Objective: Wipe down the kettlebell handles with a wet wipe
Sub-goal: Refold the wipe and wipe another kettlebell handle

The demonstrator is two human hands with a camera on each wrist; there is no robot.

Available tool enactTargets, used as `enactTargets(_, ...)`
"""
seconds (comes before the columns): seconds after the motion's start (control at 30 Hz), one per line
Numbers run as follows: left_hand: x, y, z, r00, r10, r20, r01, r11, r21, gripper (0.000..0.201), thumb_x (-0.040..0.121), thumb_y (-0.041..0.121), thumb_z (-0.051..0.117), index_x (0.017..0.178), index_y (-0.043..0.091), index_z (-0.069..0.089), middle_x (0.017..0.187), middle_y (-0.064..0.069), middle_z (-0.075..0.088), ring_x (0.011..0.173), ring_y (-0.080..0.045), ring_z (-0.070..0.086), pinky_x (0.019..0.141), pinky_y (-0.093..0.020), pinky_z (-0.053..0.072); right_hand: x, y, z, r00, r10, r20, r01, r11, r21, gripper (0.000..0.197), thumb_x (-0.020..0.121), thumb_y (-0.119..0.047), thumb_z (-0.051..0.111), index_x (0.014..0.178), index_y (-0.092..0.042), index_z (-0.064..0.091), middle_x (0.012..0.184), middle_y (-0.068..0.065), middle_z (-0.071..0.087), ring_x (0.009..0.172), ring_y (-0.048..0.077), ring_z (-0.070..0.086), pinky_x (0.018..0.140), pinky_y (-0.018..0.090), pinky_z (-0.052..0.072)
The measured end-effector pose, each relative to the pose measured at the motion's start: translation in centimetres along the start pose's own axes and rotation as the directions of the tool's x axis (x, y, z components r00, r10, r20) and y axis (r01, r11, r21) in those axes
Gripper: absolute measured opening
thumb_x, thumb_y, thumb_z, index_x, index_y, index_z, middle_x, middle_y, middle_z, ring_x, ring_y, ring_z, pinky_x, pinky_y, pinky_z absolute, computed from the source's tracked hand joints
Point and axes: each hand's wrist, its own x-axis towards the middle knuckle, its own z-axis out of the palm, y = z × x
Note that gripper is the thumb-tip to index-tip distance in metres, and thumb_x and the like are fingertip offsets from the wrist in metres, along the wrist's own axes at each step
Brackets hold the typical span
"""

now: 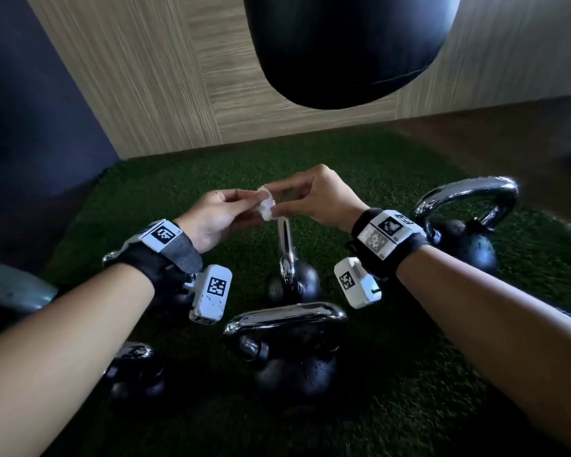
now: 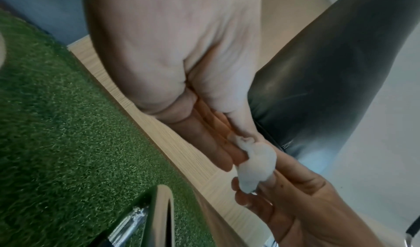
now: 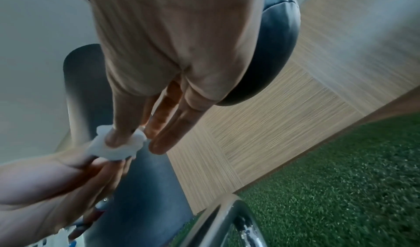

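Observation:
A small crumpled white wet wipe (image 1: 266, 204) hangs in the air above the mat, pinched from both sides. My left hand (image 1: 244, 202) pinches its left edge with thumb and fingers, and my right hand (image 1: 285, 200) pinches its right edge. The left wrist view shows the wipe (image 2: 255, 163) between the fingertips of both hands; in the right wrist view my thumb presses on the wipe (image 3: 115, 147). Below the hands stands a black kettlebell with a chrome handle (image 1: 285, 245) seen edge on. A closer kettlebell's handle (image 1: 287, 319) lies crosswise. No hand touches a kettlebell.
Another kettlebell (image 1: 468, 225) stands at the right, one more (image 1: 136, 377) under my left forearm. All sit on a green turf mat (image 1: 360, 179). A black punching bag (image 1: 343, 47) hangs ahead over the mat, with a wood-panelled wall (image 1: 165, 87) behind it.

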Motion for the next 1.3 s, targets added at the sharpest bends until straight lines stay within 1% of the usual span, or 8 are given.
enactTargets(0.1, -0.2, 0.3, 0.9, 0.999, -0.029, -0.026, 0.029, 0.999, -0.02, 0.007, 0.091, 0.015, 0.071, 0.086, 0.013, 0.067, 0.071, 0.002, 0.076, 0.057, -0.006, 0.071, 0.054, -0.018, 0.057, -0.2, 0.6, 0.0, 0.998, -0.016, -0.06, 0.016, 1.0, -0.007, 0.039, 0.073, -0.021, 0.094, 0.111, -0.019, 0.082, 0.069, -0.023, 0.072, 0.054, -0.007, 0.06, 0.053, 0.007, 0.044)
enactTargets(0.37, 0.8, -1.1, 1.1, 0.963, -0.221, 0.156, 0.223, 0.975, 0.007, 0.053, 0.098, 0.055, 0.048, 0.123, 0.014, 0.069, 0.109, -0.005, 0.075, 0.096, -0.017, 0.072, 0.092, -0.034, 0.054, -0.7, 4.4, 1.3, 0.953, 0.028, -0.302, -0.043, 0.998, -0.045, 0.02, 0.077, -0.028, 0.09, 0.093, -0.017, 0.085, 0.073, -0.011, 0.074, 0.06, -0.011, 0.064, 0.059, 0.006, 0.046)
enactTargets(0.5, 2.7, -4.1, 0.5, 0.963, -0.266, 0.028, 0.25, 0.933, 0.257, 0.034, 0.108, 0.011, 0.046, 0.139, 0.009, 0.06, 0.108, -0.006, 0.074, 0.092, -0.017, 0.069, 0.085, -0.032, 0.055, -0.2, 9.1, 1.8, 0.866, 0.339, -0.367, -0.308, 0.941, 0.142, 0.015, 0.075, -0.033, 0.09, 0.08, -0.02, 0.084, 0.065, -0.003, 0.077, 0.06, 0.008, 0.073, 0.057, 0.024, 0.058)
enactTargets(0.67, 3.5, -8.1, -1.5, 0.91, -0.412, 0.036, 0.275, 0.668, 0.691, 0.05, 0.093, -0.014, 0.059, 0.13, 0.018, 0.054, 0.117, -0.003, 0.065, 0.107, -0.022, 0.06, 0.077, -0.031, 0.053, -0.5, 13.9, 3.0, 0.761, 0.579, -0.294, -0.545, 0.816, 0.195, 0.017, 0.071, -0.033, 0.092, 0.067, -0.021, 0.08, 0.065, 0.0, 0.078, 0.065, 0.014, 0.078, 0.067, 0.029, 0.064)
enactTargets(0.8, 2.8, -9.2, -0.8, 0.862, -0.453, 0.229, -0.123, 0.251, 0.96, 0.116, 0.065, 0.037, 0.096, 0.158, 0.016, 0.031, 0.153, 0.002, 0.045, 0.138, -0.02, 0.048, 0.113, -0.027, 0.038, -0.4, 15.0, 4.9, 0.777, 0.602, -0.183, -0.575, 0.798, 0.181, 0.015, 0.073, -0.026, 0.092, 0.068, -0.016, 0.082, 0.069, 0.007, 0.079, 0.073, 0.026, 0.08, 0.078, 0.044, 0.067)
enactTargets(1.07, 1.8, -13.2, 3.7, 0.824, -0.13, 0.551, -0.434, 0.481, 0.762, 0.044, 0.085, 0.039, 0.082, 0.12, 0.022, 0.061, 0.115, 0.016, 0.058, 0.107, 0.002, 0.049, 0.1, -0.003, 0.036, -0.3, 14.7, 6.8, 0.823, 0.545, -0.162, -0.53, 0.838, 0.126, 0.012, 0.077, -0.024, 0.09, 0.084, -0.016, 0.084, 0.076, 0.003, 0.08, 0.073, 0.018, 0.079, 0.078, 0.036, 0.066)
enactTargets(1.17, 2.1, -14.0, 4.1, 0.837, -0.04, 0.545, -0.434, 0.558, 0.708, 0.036, 0.083, 0.031, 0.086, 0.107, 0.013, 0.066, 0.102, 0.011, 0.064, 0.096, 0.007, 0.057, 0.088, 0.0, 0.039, 0.2, 14.6, 7.1, 0.833, 0.531, -0.155, -0.523, 0.847, 0.093, 0.01, 0.081, -0.023, 0.088, 0.085, -0.015, 0.084, 0.079, 0.007, 0.081, 0.061, 0.009, 0.072, 0.069, 0.024, 0.064)
enactTargets(1.3, 2.2, -14.5, 4.8, 0.862, -0.076, 0.501, -0.358, 0.608, 0.709, 0.022, 0.091, 0.0, 0.074, 0.078, 0.014, 0.063, 0.081, 0.032, 0.065, 0.081, 0.019, 0.057, 0.082, 0.002, 0.038, 1.7, 13.7, 6.7, 0.88, 0.403, -0.251, -0.404, 0.913, 0.052, 0.014, 0.089, -0.024, 0.079, 0.089, -0.011, 0.084, 0.081, 0.011, 0.08, 0.077, 0.024, 0.076, 0.078, 0.038, 0.063)
